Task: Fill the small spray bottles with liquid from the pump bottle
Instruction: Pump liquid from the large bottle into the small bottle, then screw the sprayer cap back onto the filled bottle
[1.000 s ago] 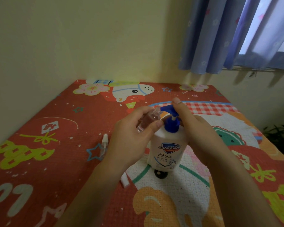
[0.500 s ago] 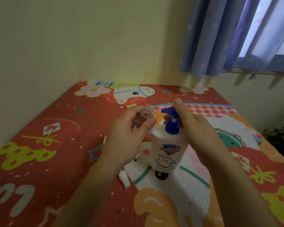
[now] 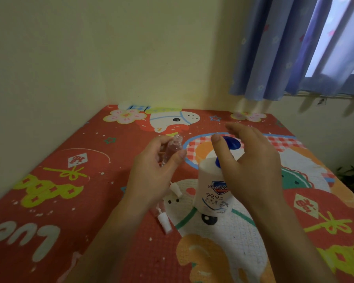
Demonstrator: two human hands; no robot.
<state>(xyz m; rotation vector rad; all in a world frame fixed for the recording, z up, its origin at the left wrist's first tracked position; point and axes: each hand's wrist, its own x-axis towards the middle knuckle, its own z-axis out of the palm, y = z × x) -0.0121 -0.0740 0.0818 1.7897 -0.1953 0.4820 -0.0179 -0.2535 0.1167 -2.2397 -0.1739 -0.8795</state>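
Head cam: white pump bottle [image 3: 212, 193] stands upright mid-table [image 3: 55, 174] on the red cartoon mat, well clear of every table edge. Left hand [image 3: 151, 176] is just left of it, grip closed round a small clear spray bottle [image 3: 172, 152], uncapped, neck up, tilted a bit. Right hand [image 3: 251, 162] hovers over the blue pump head [image 3: 232, 142], fingers spread, holding nothing. Two white spray caps [image 3: 165, 219] lie loose on the mat left of the pump bottle's base. Lots of bare mat further left, toward the wall.
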